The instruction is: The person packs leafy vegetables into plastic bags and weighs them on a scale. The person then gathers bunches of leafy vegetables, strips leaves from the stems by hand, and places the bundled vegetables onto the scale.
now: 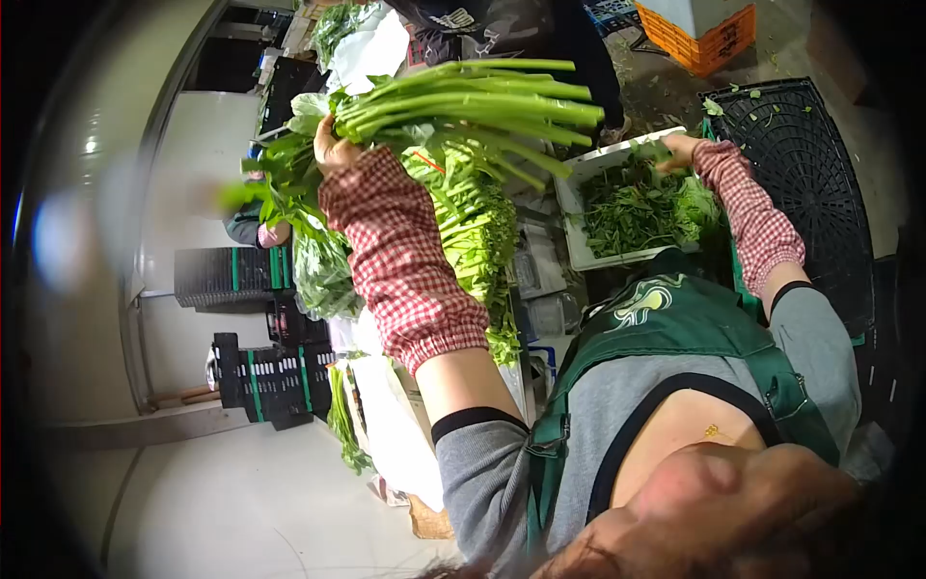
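Observation:
My left hand (334,152) is closed around the leafy end of a bunch of long green stalks (473,101) that look like celery. The cut ends point right, and leaves hang on the left side of my wrist. Beneath the bunch, a pile of leafy green vegetables (473,222) lies along the worktop. At the right, my right hand (679,152) is over the far right corner of a white box (579,217). Loose green leaves (627,207) fill the box. The fingertips of that hand are blurred, so I cannot make out whether they hold anything.
Greens in clear plastic (321,275) lie left of the pile. Stacked black crates (227,275) stand by the wall. A black plastic crate (810,183) is beyond my right arm, with an orange crate (709,43) farther off. Another person in dark clothes (526,29) stands across from me.

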A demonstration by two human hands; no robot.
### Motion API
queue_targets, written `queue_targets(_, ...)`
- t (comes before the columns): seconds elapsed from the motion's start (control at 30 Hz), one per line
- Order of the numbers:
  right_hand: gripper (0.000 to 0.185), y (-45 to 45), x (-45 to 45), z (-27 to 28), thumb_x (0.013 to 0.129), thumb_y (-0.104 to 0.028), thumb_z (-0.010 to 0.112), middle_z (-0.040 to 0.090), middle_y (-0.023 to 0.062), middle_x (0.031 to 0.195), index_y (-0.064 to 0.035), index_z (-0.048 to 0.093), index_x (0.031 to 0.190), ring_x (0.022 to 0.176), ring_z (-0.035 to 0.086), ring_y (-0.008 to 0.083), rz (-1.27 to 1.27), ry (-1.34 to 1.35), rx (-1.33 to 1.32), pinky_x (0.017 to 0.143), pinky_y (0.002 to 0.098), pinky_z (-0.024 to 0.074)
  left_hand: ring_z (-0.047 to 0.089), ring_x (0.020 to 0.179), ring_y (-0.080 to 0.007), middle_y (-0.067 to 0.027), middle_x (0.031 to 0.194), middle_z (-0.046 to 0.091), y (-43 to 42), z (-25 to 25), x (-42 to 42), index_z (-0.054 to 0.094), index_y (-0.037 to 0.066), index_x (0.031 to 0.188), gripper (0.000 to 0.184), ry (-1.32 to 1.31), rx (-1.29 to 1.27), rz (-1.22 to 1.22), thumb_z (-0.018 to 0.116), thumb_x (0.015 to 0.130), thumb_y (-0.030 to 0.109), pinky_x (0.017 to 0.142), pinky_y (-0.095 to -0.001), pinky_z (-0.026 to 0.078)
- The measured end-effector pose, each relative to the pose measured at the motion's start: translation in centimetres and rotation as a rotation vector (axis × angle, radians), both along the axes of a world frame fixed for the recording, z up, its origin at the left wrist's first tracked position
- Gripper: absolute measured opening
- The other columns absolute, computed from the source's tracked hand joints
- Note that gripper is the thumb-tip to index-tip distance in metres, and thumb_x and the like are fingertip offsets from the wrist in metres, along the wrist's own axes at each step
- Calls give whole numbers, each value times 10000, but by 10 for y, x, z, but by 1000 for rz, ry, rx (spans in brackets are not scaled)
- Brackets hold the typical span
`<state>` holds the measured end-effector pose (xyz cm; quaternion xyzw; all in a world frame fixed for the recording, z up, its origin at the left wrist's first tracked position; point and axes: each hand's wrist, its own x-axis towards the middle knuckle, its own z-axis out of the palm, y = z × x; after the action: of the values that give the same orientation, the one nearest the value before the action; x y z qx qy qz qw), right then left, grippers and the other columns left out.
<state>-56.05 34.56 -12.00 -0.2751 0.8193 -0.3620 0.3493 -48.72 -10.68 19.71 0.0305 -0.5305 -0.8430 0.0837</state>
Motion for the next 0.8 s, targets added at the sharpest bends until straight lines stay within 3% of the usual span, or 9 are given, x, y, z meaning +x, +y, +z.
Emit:
queue_targets(0.1, 236, -16, 0, 16, 812, -135, 543, 577, 55, 823, 17, 531, 991, 752, 561, 118, -520, 236, -808, 669, 254, 476, 521, 957, -318, -240, 1039, 513, 22, -10, 8, 458, -79, 1036, 359, 418, -456, -242, 476, 821, 207, 837, -396, 443)
queue_targets(0.17, 236, -25, -15, 62, 796, -73, 552, 576, 66, 914, 2, 540, 1019, 881, 550, 126, -307, -64, -969, 783, 268, 451, 527, 947, -308, -192, 1034, 528, 45, -13, 20, 457, -76, 1055, 444, 866, -929, 49, 494, 808, 290, 799, -383, 464)
queue_targets(0.2, 232, -32, -13, 88, 792, -77, 559, 581, 62, 900, 5, 543, 1008, 859, 554, 125, -249, 86, -979, 771, 264, 452, 527, 947, -308, -192, 1034, 528, 39, -3, 23, 457, -76, 1055, 444, 862, -947, 21, 494, 808, 290, 799, -383, 464)
queue_targets(0.27, 228, -45, -13, 127, 788, -81, 566, 587, 59, 886, 7, 546, 998, 837, 558, 123, -214, 228, -991, 758, 260, 453, 517, 904, -302, -102, 948, 537, 26, 14, 23, 477, 37, 1003, 331, 23, -346, -104, 509, 795, 292, 756, -401, 466)
queue_targets(0.3, 223, -50, -17, 142, 778, -86, 578, 587, 59, 860, 8, 555, 979, 816, 559, 121, -102, 230, -1015, 737, 257, 453, 517, 904, -302, -102, 948, 537, 39, 18, 24, 477, 37, 1003, 331, 8, -354, -116, 509, 795, 292, 756, -401, 466)
queue_targets(0.4, 213, -72, -8, 164, 752, -83, 599, 587, 62, 814, 5, 571, 944, 776, 558, 116, 163, 216, -1049, 693, 250, 449, 512, 832, -276, -58, 827, 513, 97, 17, 47, 474, 66, 907, 232, 88, 15, -255, 479, 812, 278, 713, -418, 454)
queue_targets(0.53, 212, -95, 22, 170, 701, -26, 583, 585, 65, 782, -3, 582, 912, 711, 550, 115, 408, 349, -897, 629, 238, 438, 497, 811, -263, -47, 808, 497, 95, 20, 53, 468, 83, 886, 175, 122, -40, -327, 448, 827, 247, 733, -428, 426)
queue_targets(0.7, 228, -102, 36, 167, 668, -6, 544, 582, 64, 787, 6, 577, 893, 690, 537, 113, 337, 75, -943, 614, 243, 437, 490, 803, -274, -50, 802, 497, 96, 28, 48, 468, 91, 893, 153, 137, 33, -321, 434, 838, 229, 738, -446, 415)
queue_targets(0.8, 233, -84, 50, 182, 658, 5, 552, 549, 61, 807, -18, 575, 889, 663, 521, 114, 149, 333, -1213, 563, 224, 431, 441, 839, -272, -48, 770, 410, 108, 31, 53, 464, 77, 1054, 255, 152, 127, -322, 425, 846, 219, 797, -452, 373)
